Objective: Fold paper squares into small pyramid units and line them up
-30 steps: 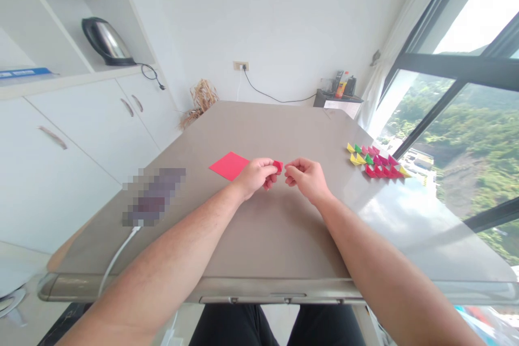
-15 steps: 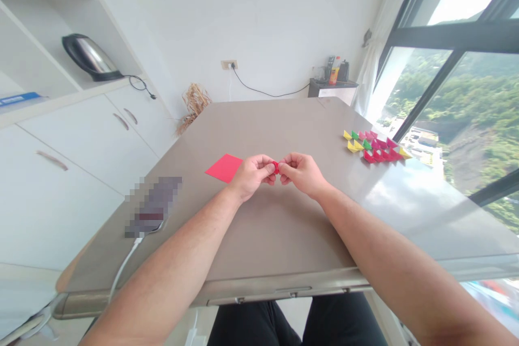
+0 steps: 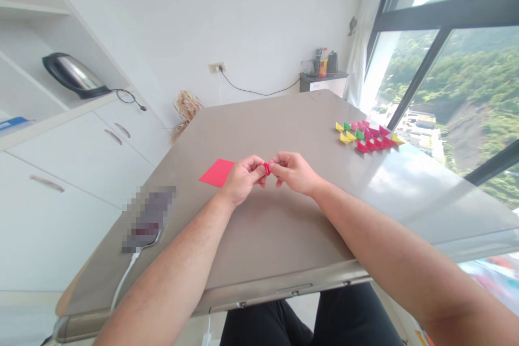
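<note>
Between my two hands, above the middle of the table, is a small folded piece of red paper (image 3: 267, 168). My left hand (image 3: 245, 177) pinches it from the left with thumb and fingers. From the other side, my right hand (image 3: 292, 171) grips its right edge between thumb and forefinger. Fingers cover much of the paper, so its full shape is hidden. A flat red paper sheet (image 3: 216, 173) lies on the table just left of my left hand, which partly covers it.
Several folded paper boats (image 3: 367, 143) in yellow, green, pink and red stand in rows at the table's right. A pixelated phone-like object (image 3: 150, 219) with a white cable (image 3: 124, 281) lies at the left. The grey-brown table (image 3: 259, 124) ends near a window.
The view has shifted and tilted slightly, so the table and objects sit differently in the picture. Both hands still hold the folded red paper, whose visible part has turned a little.
</note>
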`<state>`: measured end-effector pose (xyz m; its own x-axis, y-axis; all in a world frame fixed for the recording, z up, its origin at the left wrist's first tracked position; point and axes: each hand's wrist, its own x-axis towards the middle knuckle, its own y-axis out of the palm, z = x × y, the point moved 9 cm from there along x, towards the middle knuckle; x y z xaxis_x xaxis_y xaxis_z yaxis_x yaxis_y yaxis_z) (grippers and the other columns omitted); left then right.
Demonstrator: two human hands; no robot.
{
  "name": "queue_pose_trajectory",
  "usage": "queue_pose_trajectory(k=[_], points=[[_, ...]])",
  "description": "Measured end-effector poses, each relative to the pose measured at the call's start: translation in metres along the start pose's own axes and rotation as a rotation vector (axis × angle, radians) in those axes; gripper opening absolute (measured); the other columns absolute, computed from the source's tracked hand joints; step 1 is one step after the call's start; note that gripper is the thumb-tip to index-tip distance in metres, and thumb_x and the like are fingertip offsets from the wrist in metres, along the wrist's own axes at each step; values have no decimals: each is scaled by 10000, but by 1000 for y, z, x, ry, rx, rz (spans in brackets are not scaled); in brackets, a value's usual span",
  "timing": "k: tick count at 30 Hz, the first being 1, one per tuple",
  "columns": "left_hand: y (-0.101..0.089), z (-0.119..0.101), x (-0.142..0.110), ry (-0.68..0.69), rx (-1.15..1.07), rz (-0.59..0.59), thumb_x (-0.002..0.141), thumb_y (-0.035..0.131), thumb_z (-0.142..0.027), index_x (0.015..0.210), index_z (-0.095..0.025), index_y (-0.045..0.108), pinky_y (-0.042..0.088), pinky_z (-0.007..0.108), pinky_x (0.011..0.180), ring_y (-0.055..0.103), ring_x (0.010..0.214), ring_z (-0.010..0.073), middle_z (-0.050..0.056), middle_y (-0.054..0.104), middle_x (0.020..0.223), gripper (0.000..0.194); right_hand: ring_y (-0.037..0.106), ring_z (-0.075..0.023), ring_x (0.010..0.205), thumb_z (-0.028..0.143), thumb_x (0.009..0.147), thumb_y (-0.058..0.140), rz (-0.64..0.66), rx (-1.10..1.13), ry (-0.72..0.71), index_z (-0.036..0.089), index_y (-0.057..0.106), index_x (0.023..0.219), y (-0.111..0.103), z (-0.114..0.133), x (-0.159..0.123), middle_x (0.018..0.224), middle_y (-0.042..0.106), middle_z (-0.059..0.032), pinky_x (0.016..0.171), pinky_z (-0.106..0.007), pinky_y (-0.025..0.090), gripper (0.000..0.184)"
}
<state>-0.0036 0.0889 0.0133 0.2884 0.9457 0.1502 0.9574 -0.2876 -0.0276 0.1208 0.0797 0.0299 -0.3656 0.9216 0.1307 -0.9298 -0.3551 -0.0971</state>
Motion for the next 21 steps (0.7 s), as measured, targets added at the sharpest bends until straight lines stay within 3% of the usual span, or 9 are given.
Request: queue_pose_trajectory(k=[6,14,21], points=[[7,6,-2,-86,-116,41,758,840,-464,807,-147,628,520,248,573,587,578,97,-16,614,702,384,642,-115,609,233,779,641,93,159,7,180,625,759,6,-5,2,681,689,1,595,-239,539,58],[2,0,-1,-31,-93,22,738,864,-426,794,-139,641,540,254,565,592,587,101,-5,636,706,368,659,-121,647,241,773,665,-22,159,-8,176,619,759,1,-5,1,737,700,-9,590,-233,545,80],[4,2,-1,-21,-132,50,748,862,-401,785,-135,661,559,272,566,566,552,90,-6,636,687,336,664,-126,633,244,778,655,69,195,-22,170,631,753,5,-3,3,708,695,-11,595,-244,540,82]])
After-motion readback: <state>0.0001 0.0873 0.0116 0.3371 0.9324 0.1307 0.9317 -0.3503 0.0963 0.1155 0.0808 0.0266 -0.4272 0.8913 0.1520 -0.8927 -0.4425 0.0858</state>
